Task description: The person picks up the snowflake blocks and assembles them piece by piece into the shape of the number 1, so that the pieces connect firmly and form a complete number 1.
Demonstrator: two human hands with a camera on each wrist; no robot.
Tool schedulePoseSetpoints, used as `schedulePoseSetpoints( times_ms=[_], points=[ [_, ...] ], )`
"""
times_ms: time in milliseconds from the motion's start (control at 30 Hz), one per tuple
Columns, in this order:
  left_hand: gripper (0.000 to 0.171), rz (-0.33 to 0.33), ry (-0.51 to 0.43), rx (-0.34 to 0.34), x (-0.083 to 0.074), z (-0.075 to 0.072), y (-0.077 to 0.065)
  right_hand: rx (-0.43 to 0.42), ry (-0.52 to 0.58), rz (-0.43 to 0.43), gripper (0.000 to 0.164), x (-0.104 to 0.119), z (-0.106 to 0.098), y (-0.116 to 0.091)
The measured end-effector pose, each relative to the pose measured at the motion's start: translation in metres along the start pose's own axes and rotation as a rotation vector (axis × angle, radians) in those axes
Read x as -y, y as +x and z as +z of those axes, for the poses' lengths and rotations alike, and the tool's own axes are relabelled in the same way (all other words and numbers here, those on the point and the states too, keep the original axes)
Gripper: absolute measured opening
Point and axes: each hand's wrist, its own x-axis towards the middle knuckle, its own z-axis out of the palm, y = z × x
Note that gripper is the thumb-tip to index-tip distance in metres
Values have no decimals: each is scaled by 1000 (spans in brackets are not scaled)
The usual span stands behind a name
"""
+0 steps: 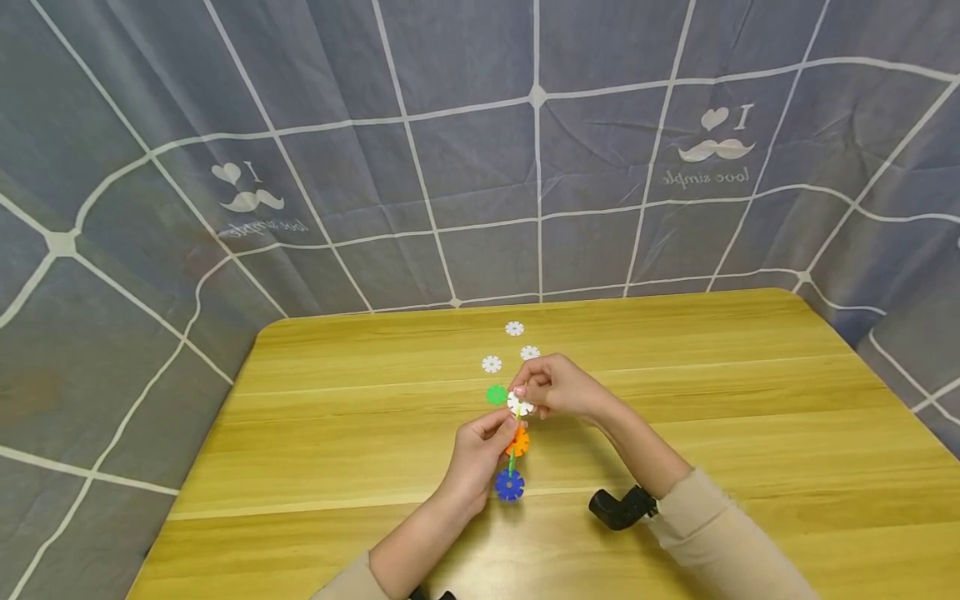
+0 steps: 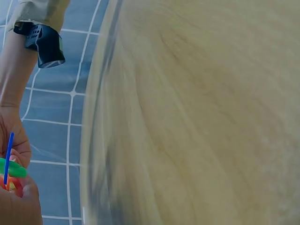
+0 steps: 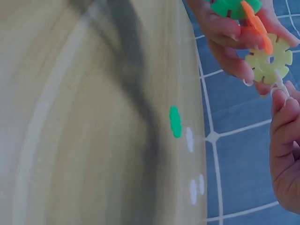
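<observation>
A chain of slotted plastic snowflake discs hangs between the two hands. From its lower end run a blue disc [image 1: 510, 485], a green disc [image 3: 234, 7], an orange disc [image 1: 519, 442] and a pale yellow disc [image 3: 269, 60]. The left hand [image 1: 474, 458] grips this chain around the orange and yellow discs, its fingers covering part of them. Above it, the right hand [image 1: 564, 390] pinches a white disc [image 1: 520, 403] between thumb and fingers. In the right wrist view the white disc, seen edge-on, meets the yellow disc's rim.
On the wooden table [image 1: 337, 433], a loose green disc [image 1: 497, 394] lies just beyond the hands. Three white discs, one of them a white disc [image 1: 514, 328] farthest back, lie behind it. A grey checked curtain [image 1: 480, 183] surrounds the table. A black wrist camera [image 1: 621, 508] sits at the right sleeve.
</observation>
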Motion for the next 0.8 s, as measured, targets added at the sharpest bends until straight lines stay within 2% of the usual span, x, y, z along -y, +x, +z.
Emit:
schedulePoseSetpoints(
  times_ms=[300,467,633,800],
  points=[
    [34,-32,-48,-18,0,2,2,-11,49,-15,17,-7,0,-2],
    [35,-46,-94,-24,-1,3,3,36,103,-10,25,-6,-3,-4],
    [31,-54,-95,-27,-2,3,5,80,97,-25,29,-7,-7,-6],
    [30,-70,-125,-23,-3,2,8,91,88,-24,28,-8,-7,-5]
  ],
)
